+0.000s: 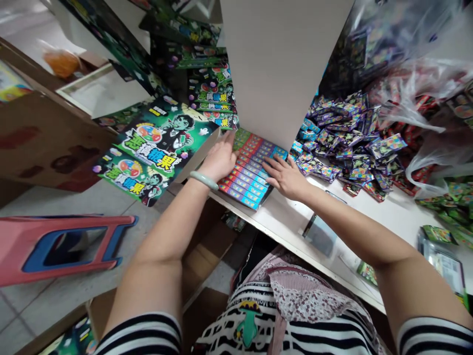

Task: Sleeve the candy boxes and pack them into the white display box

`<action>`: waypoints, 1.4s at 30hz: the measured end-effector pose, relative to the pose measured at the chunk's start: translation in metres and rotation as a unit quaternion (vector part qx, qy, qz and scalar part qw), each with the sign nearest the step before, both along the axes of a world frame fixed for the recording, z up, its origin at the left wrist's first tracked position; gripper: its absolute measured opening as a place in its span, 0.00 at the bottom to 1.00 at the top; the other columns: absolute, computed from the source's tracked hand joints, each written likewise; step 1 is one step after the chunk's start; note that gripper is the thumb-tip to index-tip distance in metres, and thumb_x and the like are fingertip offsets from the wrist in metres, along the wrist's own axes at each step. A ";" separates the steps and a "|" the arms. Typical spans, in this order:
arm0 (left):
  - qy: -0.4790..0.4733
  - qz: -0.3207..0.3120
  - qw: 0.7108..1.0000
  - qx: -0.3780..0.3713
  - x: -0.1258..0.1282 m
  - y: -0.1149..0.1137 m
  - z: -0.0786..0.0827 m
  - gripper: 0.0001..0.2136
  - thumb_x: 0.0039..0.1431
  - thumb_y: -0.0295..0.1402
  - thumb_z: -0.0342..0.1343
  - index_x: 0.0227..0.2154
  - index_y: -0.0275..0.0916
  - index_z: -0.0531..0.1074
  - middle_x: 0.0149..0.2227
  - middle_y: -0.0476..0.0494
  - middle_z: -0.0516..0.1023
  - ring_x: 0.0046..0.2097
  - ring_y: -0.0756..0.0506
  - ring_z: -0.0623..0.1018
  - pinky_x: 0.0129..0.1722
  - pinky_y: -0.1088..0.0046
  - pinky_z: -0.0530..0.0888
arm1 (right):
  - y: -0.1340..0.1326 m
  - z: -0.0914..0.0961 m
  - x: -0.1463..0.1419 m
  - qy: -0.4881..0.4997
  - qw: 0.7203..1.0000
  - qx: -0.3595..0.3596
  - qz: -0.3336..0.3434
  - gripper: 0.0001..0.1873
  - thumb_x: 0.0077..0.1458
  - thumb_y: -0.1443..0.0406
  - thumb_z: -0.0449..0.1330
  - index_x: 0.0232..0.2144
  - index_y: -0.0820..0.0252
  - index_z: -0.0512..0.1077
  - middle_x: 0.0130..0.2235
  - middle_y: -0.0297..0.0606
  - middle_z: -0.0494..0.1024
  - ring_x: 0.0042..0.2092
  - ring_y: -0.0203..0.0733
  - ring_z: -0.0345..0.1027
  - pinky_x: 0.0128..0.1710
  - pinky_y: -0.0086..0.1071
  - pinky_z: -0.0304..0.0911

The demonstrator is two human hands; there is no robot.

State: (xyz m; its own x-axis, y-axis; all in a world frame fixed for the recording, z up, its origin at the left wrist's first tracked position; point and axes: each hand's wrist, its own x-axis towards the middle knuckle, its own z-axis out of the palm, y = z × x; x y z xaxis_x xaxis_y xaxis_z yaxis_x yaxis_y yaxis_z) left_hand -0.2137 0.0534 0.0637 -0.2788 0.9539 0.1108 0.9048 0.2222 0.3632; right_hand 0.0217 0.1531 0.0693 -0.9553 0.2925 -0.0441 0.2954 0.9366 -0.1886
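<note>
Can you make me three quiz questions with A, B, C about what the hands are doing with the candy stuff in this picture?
1. Where do both hands rest?
A. on the tray of candy packs
B. on the red stool
C. in the plastic bag

2. What colour is the bangle on the left wrist?
A. black
B. pale green
C. red

3. How are the hands?
A. clenched in fists
B. flat, fingers spread
C. holding scissors

Answers:
A, the left hand and right hand lie on the tray of candy packs on the white table.
B, the bangle looks pale green.
B, both palms press flat with nothing gripped.
</note>
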 end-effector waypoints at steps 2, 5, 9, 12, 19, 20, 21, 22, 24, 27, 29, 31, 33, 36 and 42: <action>0.019 -0.024 1.000 0.003 0.019 -0.011 0.005 0.27 0.67 0.37 0.45 0.66 0.32 0.55 0.69 0.27 0.56 0.71 0.34 0.57 0.67 0.49 0.59 | -0.001 0.000 0.000 0.009 1.000 0.000 -0.005 0.32 0.69 0.54 0.44 0.69 0.64 0.55 0.71 0.49 0.54 0.72 0.60 0.44 0.67 0.61 0.41; 0.048 -0.064 0.996 -0.047 0.042 -0.023 0.006 0.29 0.69 0.43 0.44 0.68 0.35 0.53 0.71 0.31 0.52 0.73 0.34 0.51 0.69 0.45 0.51 | -0.004 -0.009 -0.003 0.042 0.998 0.000 -0.043 0.37 0.68 0.50 0.45 0.70 0.68 0.52 0.72 0.53 0.49 0.73 0.62 0.39 0.69 0.60 0.38; 0.059 -0.073 0.992 -0.083 0.054 -0.020 0.002 0.30 0.70 0.43 0.42 0.69 0.32 0.50 0.72 0.31 0.50 0.73 0.35 0.48 0.70 0.45 0.47 | -0.001 -0.021 -0.008 0.035 0.997 -0.021 -0.071 0.40 0.67 0.48 0.45 0.70 0.70 0.50 0.72 0.56 0.46 0.73 0.63 0.35 0.69 0.60 0.39; 0.051 -0.061 0.994 -0.070 0.051 -0.014 0.000 0.30 0.69 0.43 0.43 0.69 0.34 0.51 0.72 0.32 0.50 0.73 0.35 0.48 0.70 0.45 0.47 | 0.004 -0.021 -0.010 0.025 0.998 -0.023 -0.049 0.39 0.67 0.49 0.45 0.70 0.69 0.49 0.72 0.56 0.46 0.73 0.63 0.36 0.68 0.61 0.40; -0.028 0.001 0.991 0.127 0.031 -0.057 -0.003 0.26 0.70 0.42 0.41 0.66 0.38 0.56 0.68 0.33 0.61 0.70 0.41 0.60 0.69 0.55 0.57 | 0.003 -0.023 0.003 0.061 0.996 -0.022 -0.059 0.38 0.67 0.48 0.45 0.69 0.67 0.54 0.71 0.55 0.52 0.73 0.62 0.40 0.68 0.59 0.42; -0.027 0.015 0.990 0.140 0.029 -0.069 -0.006 0.26 0.70 0.43 0.41 0.66 0.38 0.57 0.68 0.33 0.61 0.70 0.40 0.60 0.68 0.54 0.58 | 0.003 -0.026 0.006 0.068 0.995 -0.027 -0.063 0.37 0.67 0.48 0.45 0.69 0.66 0.54 0.71 0.54 0.52 0.73 0.61 0.39 0.68 0.59 0.44; -0.021 0.018 0.991 0.133 0.029 -0.080 -0.010 0.27 0.69 0.45 0.43 0.66 0.39 0.57 0.68 0.33 0.61 0.70 0.39 0.59 0.68 0.52 0.57 | 0.003 -0.030 0.009 0.078 0.994 -0.033 -0.066 0.37 0.67 0.48 0.45 0.69 0.64 0.54 0.71 0.53 0.52 0.73 0.61 0.38 0.68 0.59 0.45; -0.010 0.015 0.993 0.113 0.028 -0.089 -0.014 0.28 0.68 0.47 0.45 0.66 0.39 0.58 0.68 0.32 0.60 0.71 0.36 0.56 0.68 0.48 0.56 | 0.003 -0.033 0.011 0.089 0.993 -0.036 -0.069 0.37 0.67 0.48 0.45 0.69 0.63 0.54 0.72 0.53 0.51 0.73 0.62 0.37 0.67 0.60 0.46; 0.018 0.003 0.998 0.063 0.026 -0.103 -0.022 0.32 0.64 0.52 0.51 0.66 0.41 0.58 0.70 0.32 0.56 0.73 0.31 0.50 0.68 0.41 0.52 | 0.005 -0.041 0.013 0.111 0.991 -0.038 -0.067 0.36 0.67 0.48 0.45 0.69 0.62 0.55 0.72 0.52 0.51 0.73 0.62 0.35 0.67 0.61 0.46; 0.036 -0.007 0.998 0.043 0.022 -0.109 -0.032 0.34 0.61 0.50 0.55 0.67 0.43 0.57 0.71 0.32 0.53 0.73 0.29 0.47 0.67 0.40 0.53 | 0.015 -0.047 0.013 0.130 0.989 -0.046 -0.044 0.34 0.67 0.49 0.44 0.68 0.60 0.59 0.71 0.50 0.54 0.74 0.61 0.35 0.67 0.63 0.45; 0.040 -0.006 0.997 0.063 0.024 -0.106 -0.036 0.32 0.61 0.47 0.56 0.66 0.44 0.59 0.70 0.34 0.56 0.72 0.31 0.50 0.67 0.43 0.57 | 0.026 -0.049 0.013 0.136 0.988 -0.059 -0.029 0.32 0.68 0.51 0.43 0.67 0.60 0.61 0.70 0.49 0.56 0.73 0.60 0.36 0.68 0.62 0.46; 0.049 0.008 0.995 0.085 0.035 -0.103 -0.037 0.31 0.60 0.47 0.58 0.64 0.45 0.62 0.68 0.35 0.62 0.70 0.31 0.56 0.67 0.45 0.59 | 0.039 -0.048 0.013 0.143 0.987 -0.075 -0.022 0.31 0.69 0.52 0.41 0.65 0.60 0.64 0.70 0.48 0.58 0.73 0.59 0.39 0.68 0.61 0.46; 0.061 0.036 0.993 0.097 0.055 -0.102 -0.037 0.31 0.58 0.50 0.60 0.62 0.45 0.66 0.65 0.34 0.66 0.67 0.30 0.61 0.65 0.45 0.61 | 0.050 -0.044 0.014 0.151 0.984 -0.088 -0.026 0.31 0.69 0.53 0.40 0.62 0.61 0.68 0.68 0.47 0.61 0.73 0.57 0.42 0.68 0.59 0.47; 0.072 0.063 0.991 0.092 0.091 -0.106 -0.033 0.30 0.59 0.52 0.58 0.61 0.43 0.67 0.63 0.33 0.68 0.64 0.30 0.65 0.63 0.46 0.64 | 0.054 -0.033 0.015 0.151 0.983 -0.089 -0.049 0.30 0.69 0.54 0.41 0.58 0.62 0.73 0.66 0.49 0.66 0.71 0.57 0.49 0.68 0.57 0.49; 0.059 0.034 0.996 0.065 0.112 -0.093 -0.011 0.26 0.70 0.45 0.43 0.66 0.40 0.59 0.67 0.34 0.63 0.70 0.33 0.58 0.68 0.46 0.55 | 0.019 -0.003 0.007 0.083 0.995 -0.035 -0.043 0.28 0.69 0.58 0.44 0.66 0.64 0.62 0.68 0.50 0.61 0.70 0.57 0.50 0.67 0.58 0.48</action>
